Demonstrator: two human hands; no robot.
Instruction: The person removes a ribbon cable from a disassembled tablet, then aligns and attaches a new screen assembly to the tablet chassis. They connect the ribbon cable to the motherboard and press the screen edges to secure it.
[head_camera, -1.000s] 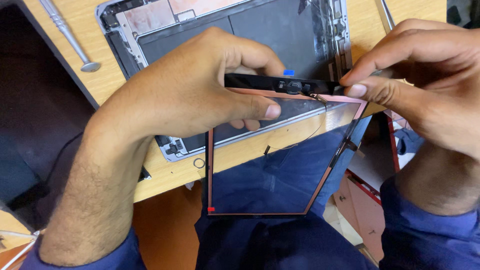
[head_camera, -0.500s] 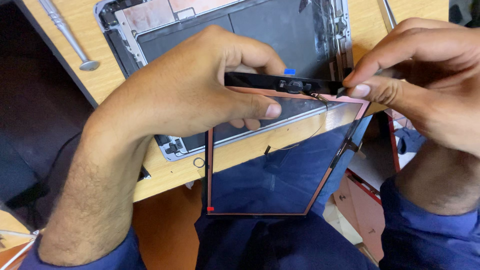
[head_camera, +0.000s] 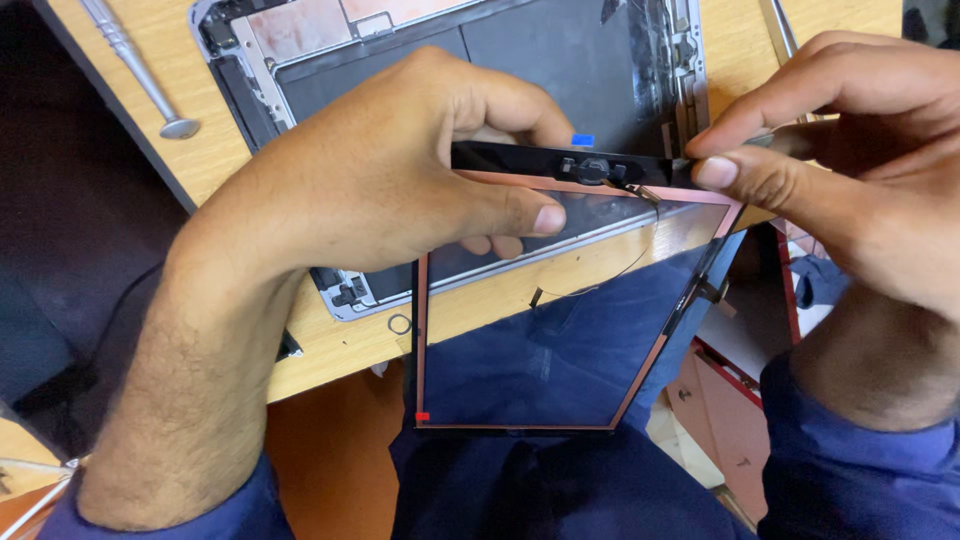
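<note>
Hands: left (head_camera: 370, 170), right (head_camera: 850, 150), gripping one glass panel (head_camera: 560, 330); one tablet shell (head_camera: 480, 60).

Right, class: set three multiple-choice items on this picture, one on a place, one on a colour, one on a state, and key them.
1. Where does the metal tool lie?
A. on the wooden desk, upper left
B. in the right hand
C. on the glass panel

2. What colour is the strip around the glass panel?
A. green
B. pink
C. white

3. How is the panel held?
A. flat on the desk
B. by one hand
C. by both hands, at its top edge

Key: A, it rests on the wood beside the opened tablet; B, a pink border frames the glass; C, left hand and right hand both pinch the top.
</note>
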